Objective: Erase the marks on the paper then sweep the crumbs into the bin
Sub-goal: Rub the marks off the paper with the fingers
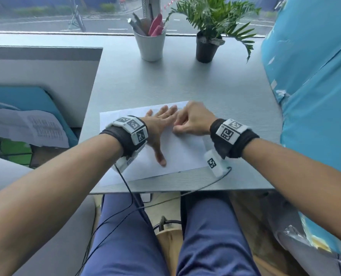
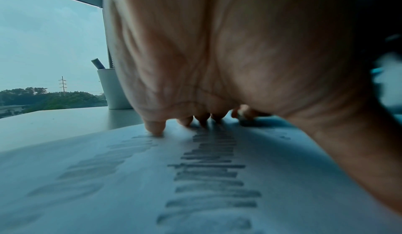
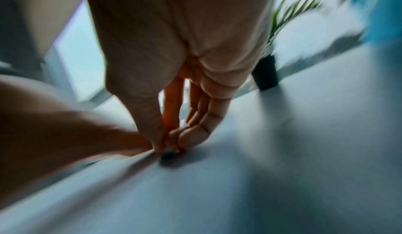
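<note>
A white sheet of paper (image 1: 181, 152) lies on the grey table (image 1: 165, 82) near its front edge. Dark pencil marks (image 2: 208, 169) run in rows across the paper under my left palm. My left hand (image 1: 161, 120) lies flat on the sheet with fingers spread, pressing it down. Just to its right, my right hand (image 1: 193, 120) is curled and pinches a small dark eraser (image 3: 168, 153) against the paper. The right wrist view is blurred by motion. No bin shows in any view.
A white cup of pens (image 1: 150, 44) and a potted green plant (image 1: 207, 44) stand at the table's far edge by the window. A blue plastic-wrapped bulk (image 1: 314, 76) lines the right side. Cables (image 1: 129, 196) hang off the front edge over my knees.
</note>
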{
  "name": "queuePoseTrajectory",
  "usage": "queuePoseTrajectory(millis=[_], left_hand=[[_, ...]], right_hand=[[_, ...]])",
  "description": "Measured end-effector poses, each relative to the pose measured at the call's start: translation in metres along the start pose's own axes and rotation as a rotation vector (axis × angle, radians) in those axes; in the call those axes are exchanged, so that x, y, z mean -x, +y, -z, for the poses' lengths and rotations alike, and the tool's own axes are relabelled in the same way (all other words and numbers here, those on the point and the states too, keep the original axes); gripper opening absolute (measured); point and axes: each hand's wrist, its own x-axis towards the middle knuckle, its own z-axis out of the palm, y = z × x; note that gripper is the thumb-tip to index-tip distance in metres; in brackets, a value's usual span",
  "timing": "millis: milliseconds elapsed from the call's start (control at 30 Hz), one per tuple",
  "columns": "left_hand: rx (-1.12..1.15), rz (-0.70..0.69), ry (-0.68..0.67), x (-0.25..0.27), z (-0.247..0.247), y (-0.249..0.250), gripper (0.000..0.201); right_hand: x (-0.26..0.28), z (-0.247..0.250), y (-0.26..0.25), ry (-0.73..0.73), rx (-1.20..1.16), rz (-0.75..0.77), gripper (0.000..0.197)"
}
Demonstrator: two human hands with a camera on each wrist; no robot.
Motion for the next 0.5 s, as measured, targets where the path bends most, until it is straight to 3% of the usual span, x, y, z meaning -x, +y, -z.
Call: queuePoseTrajectory(millis=[100, 267, 400, 500], left_hand=[[-0.004, 0.003, 0.005, 0.002, 0.001, 0.001, 0.169], [-0.027, 0.004, 0.010, -0.001, 0.000, -0.001, 0.171], [-0.015, -0.001, 0.009, 0.001, 0.001, 0.002, 0.167], [-0.036, 0.017, 0.002, 0.001, 0.002, 0.004, 0.166]], right_hand=[[-0.015, 0.018, 0.016, 0.162, 0.010, -0.047, 0.011], [0.027, -0.020, -0.014, -0.128, 0.002, 0.071, 0.006], [-0.013, 0.018, 0.014, 0.121, 0.023, -0.060, 0.014], [0.000, 0.002, 0.003, 0.074, 0.019, -0.008, 0.008]])
